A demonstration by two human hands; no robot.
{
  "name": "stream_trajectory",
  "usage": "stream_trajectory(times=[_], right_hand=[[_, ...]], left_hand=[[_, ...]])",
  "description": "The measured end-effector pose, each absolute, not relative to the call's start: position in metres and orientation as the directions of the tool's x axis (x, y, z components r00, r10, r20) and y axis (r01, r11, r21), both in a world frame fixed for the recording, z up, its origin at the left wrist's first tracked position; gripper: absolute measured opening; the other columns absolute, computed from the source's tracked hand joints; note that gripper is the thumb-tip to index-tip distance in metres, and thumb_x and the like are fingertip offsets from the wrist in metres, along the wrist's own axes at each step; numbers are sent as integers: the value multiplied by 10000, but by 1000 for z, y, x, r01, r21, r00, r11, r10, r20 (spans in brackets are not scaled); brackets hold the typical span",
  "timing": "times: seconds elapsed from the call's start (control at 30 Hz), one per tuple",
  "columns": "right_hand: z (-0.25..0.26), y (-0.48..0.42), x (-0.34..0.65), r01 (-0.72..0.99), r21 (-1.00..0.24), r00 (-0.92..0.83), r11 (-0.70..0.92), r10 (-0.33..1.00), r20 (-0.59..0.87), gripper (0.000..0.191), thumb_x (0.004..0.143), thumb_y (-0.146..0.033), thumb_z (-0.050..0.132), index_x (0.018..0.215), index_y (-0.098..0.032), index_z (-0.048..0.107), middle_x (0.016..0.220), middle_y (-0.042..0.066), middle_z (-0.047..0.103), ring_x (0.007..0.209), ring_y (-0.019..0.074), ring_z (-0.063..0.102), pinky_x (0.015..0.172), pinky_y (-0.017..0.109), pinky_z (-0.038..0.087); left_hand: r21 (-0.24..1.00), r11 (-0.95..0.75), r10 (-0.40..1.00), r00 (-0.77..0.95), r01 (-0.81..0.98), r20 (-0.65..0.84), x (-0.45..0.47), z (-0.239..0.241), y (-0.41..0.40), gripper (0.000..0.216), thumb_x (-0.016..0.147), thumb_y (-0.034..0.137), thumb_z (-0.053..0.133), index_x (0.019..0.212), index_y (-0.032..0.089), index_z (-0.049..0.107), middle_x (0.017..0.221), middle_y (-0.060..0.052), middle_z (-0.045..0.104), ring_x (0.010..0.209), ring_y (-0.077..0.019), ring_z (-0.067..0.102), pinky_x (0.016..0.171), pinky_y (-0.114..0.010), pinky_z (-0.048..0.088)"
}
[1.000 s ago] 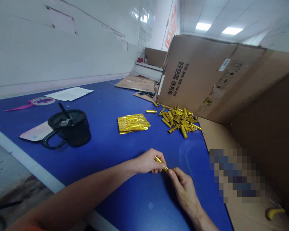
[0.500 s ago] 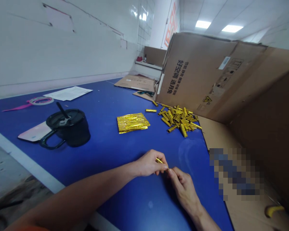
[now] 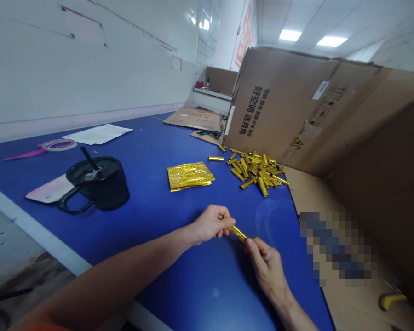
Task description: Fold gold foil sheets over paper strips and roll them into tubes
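Between my two hands is a narrow gold foil wrapper (image 3: 238, 233), slanting down to the right. My left hand (image 3: 214, 224) pinches its upper end, and my right hand (image 3: 265, 264) pinches the lower end between thumb and fingers. Fingertips on both sides cover the wrapper's ends. Beyond my left hand, a flat stack of gold foil wrappers (image 3: 190, 176) lies on the blue table (image 3: 152, 188). Farther right is a loose heap of rolled gold foil tubes (image 3: 255, 169), with a few lying apart from it.
A black lidded mug (image 3: 101, 186) stands at left, beside a phone-like flat object (image 3: 50, 189). Behind it lie a tape roll (image 3: 59, 145) and white paper (image 3: 100, 134). A large cardboard box (image 3: 283, 105) borders the table's right side; a banana (image 3: 392, 300) lies inside.
My hands have drawn apart, the left one shifting up and slightly left. More of the gold foil wrapper now shows between them.
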State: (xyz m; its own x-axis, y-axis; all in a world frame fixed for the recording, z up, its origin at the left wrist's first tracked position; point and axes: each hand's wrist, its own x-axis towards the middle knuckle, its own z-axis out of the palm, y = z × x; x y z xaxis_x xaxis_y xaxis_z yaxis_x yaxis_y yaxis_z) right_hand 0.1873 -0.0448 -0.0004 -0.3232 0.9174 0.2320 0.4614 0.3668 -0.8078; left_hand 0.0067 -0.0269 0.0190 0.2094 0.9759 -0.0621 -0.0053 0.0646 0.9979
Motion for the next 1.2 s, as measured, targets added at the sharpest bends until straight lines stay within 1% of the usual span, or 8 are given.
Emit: stream_trajectory(times=[0.07, 0.17, 0.3, 0.57, 0.67, 0.87, 1.07, 1.2], right_hand=[[-1, -45, 188, 455, -819, -320, 349, 923, 215, 368, 822, -425, 376, 559, -177, 444, 475, -62, 280, 429, 78, 259, 397, 207, 220], [-2, -46, 188, 458, -811, -313, 363, 920, 235, 362, 822, -420, 381, 569, -173, 459, 476, -62, 288, 429, 76, 261, 397, 208, 218], [-3, -45, 188, 462, -808, -309, 367, 920, 242, 367, 820, -429, 381, 579, -170, 477, 471, -62, 303, 426, 77, 271, 402, 210, 227], [0, -43, 188, 449, -844, -301, 294, 939, 167, 356, 808, -447, 393, 601, -168, 471, 488, -57, 329, 455, 87, 303, 423, 210, 250], [2, -43, 187, 435, -855, -325, 282, 935, 142, 338, 803, -445, 405, 605, -175, 447, 512, -56, 325, 477, 88, 292, 428, 205, 250], [0, -44, 188, 460, -829, -369, 319, 917, 148, 318, 793, -448, 426, 635, -174, 466, 540, -55, 312, 494, 91, 294, 433, 201, 256], [-2, -44, 188, 521, -782, -364, 343, 918, 160, 364, 844, -444, 314, 618, -184, 433, 505, -59, 308, 465, 92, 298, 441, 212, 258], [3, -46, 186, 510, -787, -362, 348, 916, 171, 347, 836, -429, 350, 641, -173, 479, 521, -52, 339, 481, 91, 318, 444, 205, 280]], left_hand=[[997, 72, 970, 234, -28, -63, 6, 18, -26, 281, 693, 396, 562, 631, 140, 467, 478, 34, 532, 330, -30, 378, 337, -149, 247], [995, 96, 965, 247, -19, -89, 4, 16, -24, 318, 727, 447, 509, 657, 137, 490, 442, 39, 512, 303, -34, 353, 319, -156, 213], [997, 82, 975, 205, 9, -82, 4, 17, -24, 309, 731, 429, 508, 638, 136, 487, 397, 62, 455, 297, -24, 300, 319, -154, 184], [992, 111, 976, 196, -68, -96, 6, 18, -22, 191, 702, 313, 530, 679, 125, 514, 485, 39, 507, 349, -32, 385, 352, -152, 271], [991, 108, 979, 179, -74, -94, 7, 17, -21, 192, 684, 312, 548, 704, 122, 525, 505, 38, 512, 367, -34, 404, 365, -153, 295], [992, 112, 978, 183, -51, -100, 9, 18, -23, 235, 675, 354, 565, 698, 125, 515, 501, 44, 506, 364, -34, 402, 362, -154, 295], [997, 75, 978, 193, 11, -76, 10, 16, -24, 254, 702, 375, 546, 639, 142, 468, 454, 55, 486, 336, -30, 371, 341, -145, 260], [997, 53, 985, 161, 55, -61, 12, 13, -26, 253, 703, 365, 544, 612, 150, 445, 432, 63, 468, 327, -29, 348, 334, -145, 253]])
